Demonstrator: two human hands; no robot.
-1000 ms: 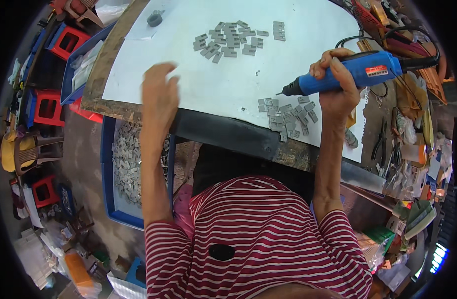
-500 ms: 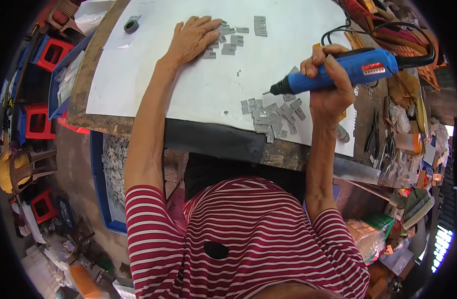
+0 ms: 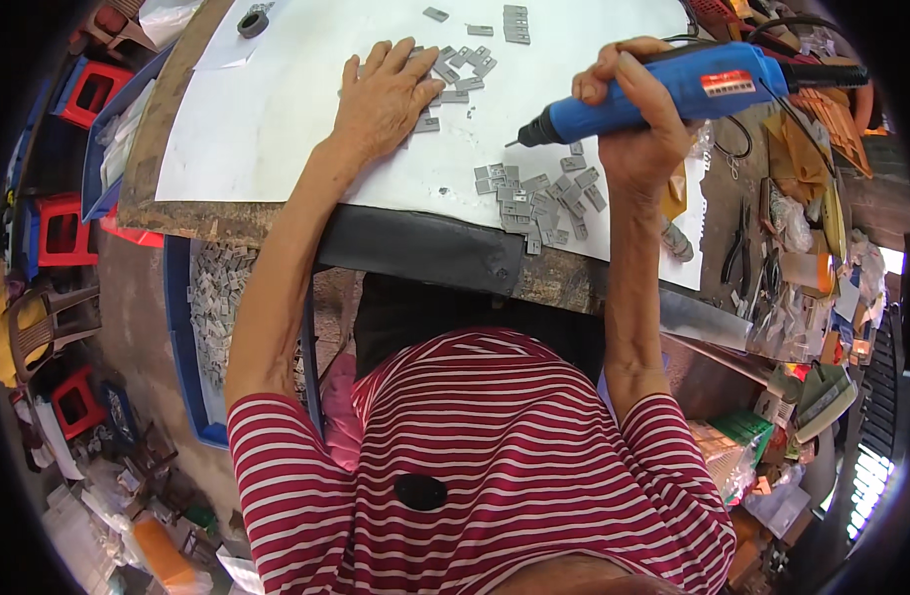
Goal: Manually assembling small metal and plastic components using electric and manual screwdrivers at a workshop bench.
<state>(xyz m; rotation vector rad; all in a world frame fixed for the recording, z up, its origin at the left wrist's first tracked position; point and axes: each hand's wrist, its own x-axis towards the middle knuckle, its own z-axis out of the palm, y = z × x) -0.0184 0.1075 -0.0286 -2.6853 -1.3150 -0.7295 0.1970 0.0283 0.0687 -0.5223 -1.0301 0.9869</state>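
My right hand [image 3: 641, 124] grips a blue electric rotary tool [image 3: 663, 94] with a black nose. Its thin bit points down and left, above the white paper [image 3: 277, 129]. Just below the bit lies a loose pile of small flat grey plates [image 3: 534, 203], each with a hole or mark. My left hand [image 3: 381, 104] rests palm down with the fingers spread, over the edge of another group of grey plates [image 3: 465, 69]; some are partly hidden under its fingers. Beyond that group stands a neat short column of grey plates [image 3: 515, 25].
A roll of dark tape [image 3: 253, 23] sits at the table's far left. Black-handled pliers [image 3: 739, 253], plastic bags and clutter crowd the right side. Below the table's left edge stands a blue bin [image 3: 182, 337] full of small grey pieces. Red stools [image 3: 63, 230] are farther left.
My left hand has spread its fingers more, and the plates beside it are more scattered. The rotary tool has lifted off toward the far side, away from the near pile. The view has shifted slightly.
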